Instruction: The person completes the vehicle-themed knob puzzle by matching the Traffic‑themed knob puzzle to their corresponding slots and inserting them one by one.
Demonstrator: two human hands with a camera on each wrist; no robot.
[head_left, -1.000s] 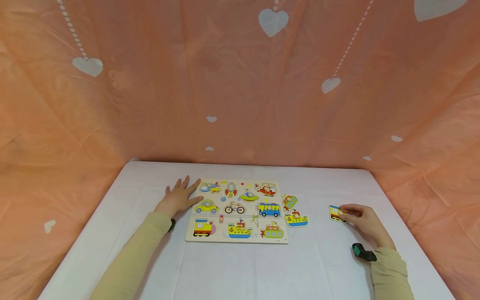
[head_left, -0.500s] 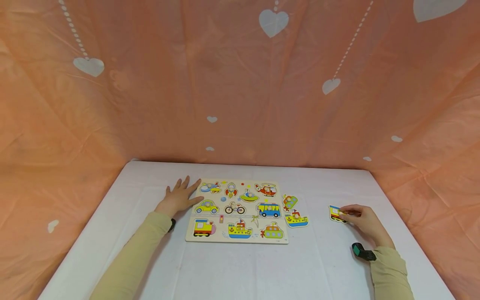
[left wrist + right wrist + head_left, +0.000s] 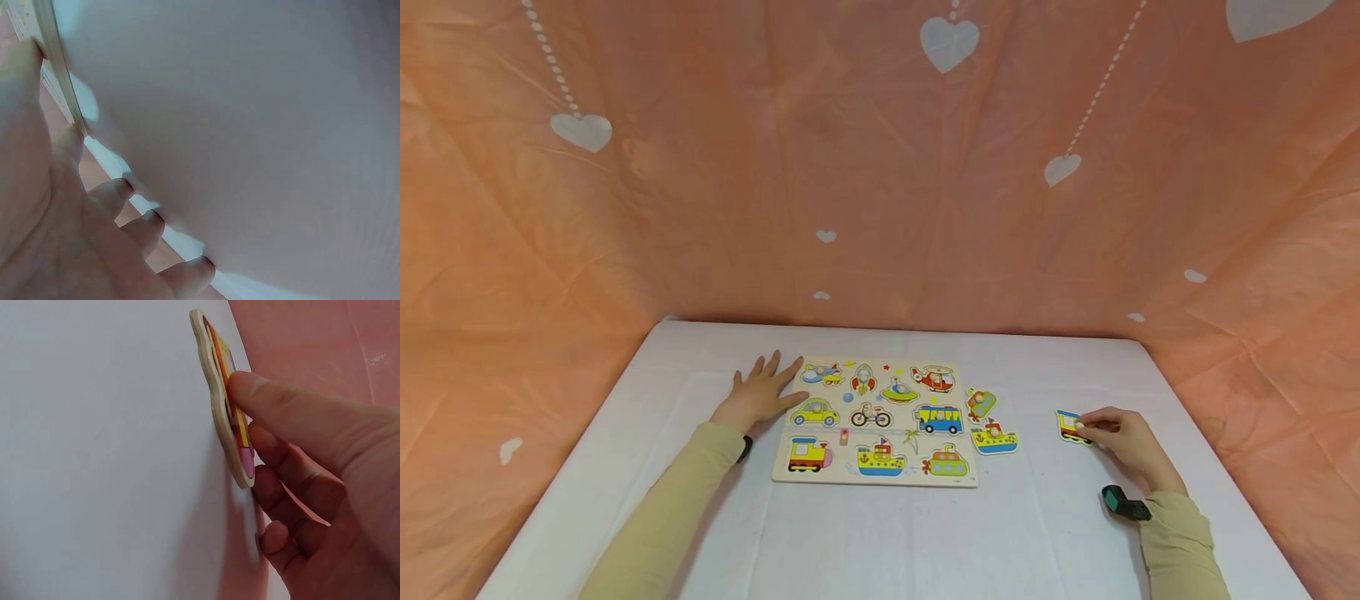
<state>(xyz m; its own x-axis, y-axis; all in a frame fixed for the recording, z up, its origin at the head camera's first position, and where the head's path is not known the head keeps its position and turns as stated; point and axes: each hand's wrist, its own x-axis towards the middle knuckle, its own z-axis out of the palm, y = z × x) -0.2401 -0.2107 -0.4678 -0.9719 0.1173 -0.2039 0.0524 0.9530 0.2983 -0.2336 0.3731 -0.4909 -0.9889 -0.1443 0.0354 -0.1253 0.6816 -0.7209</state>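
Note:
In the head view my left hand [image 3: 756, 400] lies with spread fingers at the left edge of a wooden puzzle board [image 3: 782, 471]. The left wrist view shows thumb and index finger touching the board's side [image 3: 59, 69], the other fingertips on the white cloth. Off to the right, my right hand [image 3: 1123, 437] pinches a train puzzle piece [image 3: 1065, 425] between thumb and fingers. Seen from the right wrist, the train's wooden edge [image 3: 215, 403] faces the camera, close over the table. The board's train recess [image 3: 805, 455] is at its lower left.
A boat piece [image 3: 995, 439] and a green submarine piece [image 3: 981, 403] lie beside the board's right edge. Several vehicle pieces, among them a bus [image 3: 938, 418], sit in the board. A white cloth covers the table [image 3: 880, 542]; an orange curtain [image 3: 880, 167] hangs behind.
The train piece and the right fingers have shifted very slightly to the left. The left hand has stayed at the board.

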